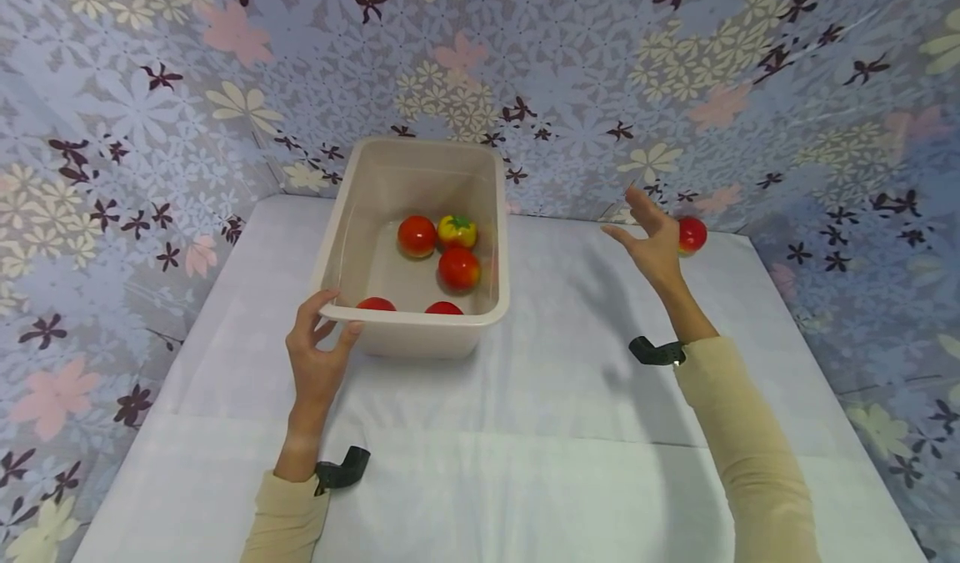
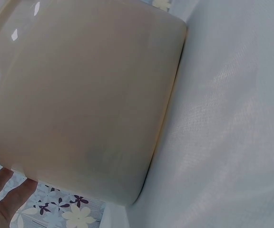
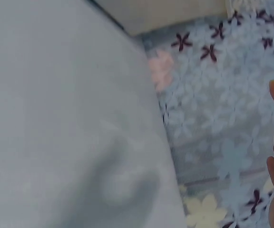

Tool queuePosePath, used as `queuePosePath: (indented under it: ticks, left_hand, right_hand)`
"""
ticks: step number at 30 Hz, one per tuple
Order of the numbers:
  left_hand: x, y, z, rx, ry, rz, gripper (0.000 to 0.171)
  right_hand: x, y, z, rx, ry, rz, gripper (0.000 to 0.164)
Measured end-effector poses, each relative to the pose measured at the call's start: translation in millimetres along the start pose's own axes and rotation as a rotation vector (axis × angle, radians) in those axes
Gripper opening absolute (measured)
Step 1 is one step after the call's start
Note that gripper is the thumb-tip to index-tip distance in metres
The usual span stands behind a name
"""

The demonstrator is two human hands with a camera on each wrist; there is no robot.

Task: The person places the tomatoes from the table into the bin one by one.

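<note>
My left hand [image 1: 315, 363] grips the front left corner of a beige plastic bin [image 1: 414, 319], thumb at the front and fingers around the rim. Inside the bin lie several glossy red round fruits [image 1: 459, 269] and a yellow-and-red one with a green top [image 1: 457, 232]; the front wall partly hides two of them. In the left wrist view, the bin's wall [image 2: 89, 99] fills much of the picture. Held in the air right of the bin, my right hand [image 1: 654, 246] has thumb and fingers spread, holding nothing. Just beyond it, a red round fruit [image 1: 692, 235] shows, partly covered by the hand.
A white cloth [image 1: 525, 480] covers the table. Floral fabric [image 1: 570, 71] hangs behind the table and along both sides. Dark wrist-camera mounts [image 1: 656, 351] stick out from both wrists. In the right wrist view, my hand's shadow falls across the white cloth [image 3: 56, 95].
</note>
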State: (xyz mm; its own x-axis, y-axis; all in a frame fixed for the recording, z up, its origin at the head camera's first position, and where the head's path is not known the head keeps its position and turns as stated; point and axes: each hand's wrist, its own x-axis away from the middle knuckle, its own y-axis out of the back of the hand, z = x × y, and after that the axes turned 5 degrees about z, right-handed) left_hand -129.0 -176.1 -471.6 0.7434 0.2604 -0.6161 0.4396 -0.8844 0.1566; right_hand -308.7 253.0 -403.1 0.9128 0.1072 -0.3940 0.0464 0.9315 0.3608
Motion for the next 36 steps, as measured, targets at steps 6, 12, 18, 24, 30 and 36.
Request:
queuePosePath:
  ticks: [6,12,18,24,30,36]
  left_hand:
    - [-0.5,1.0,0.8,-0.01,0.004,-0.005,0.05]
    - [-1.5,0.5,-8.1,-0.002,0.006,-0.011,0.047]
    - [-5.1,3.0,-24.9,0.001,0.005,-0.005,0.043]
    - [-0.6,2.7,1.3,0.01,-0.001,-0.006,0.05]
    - [-0.3,1.6,1.8,0.007,0.007,-0.006,0.049]
    - [-0.7,2.9,0.4,0.006,-0.009,0.004,0.051]
  right_hand:
    - [-6.1,14.8,-40.6,0.115,-0.093,-0.07,0.071]
    - [-6.0,32.1,-65.0,0.175,-0.2,-0.179,0.072]
    - [-2.2,42.8,-85.2,0.262,-0.261,-0.263,0.071]
    - [0.4,50.2,-97.2,0.301,-0.371,-0.31,0.07]
    - [5.6,59.7,-109.3,0.274,-0.347,-0.361,0.067]
    - [13.0,65.6,-119.4,0.32,-0.403,-0.399,0.069]
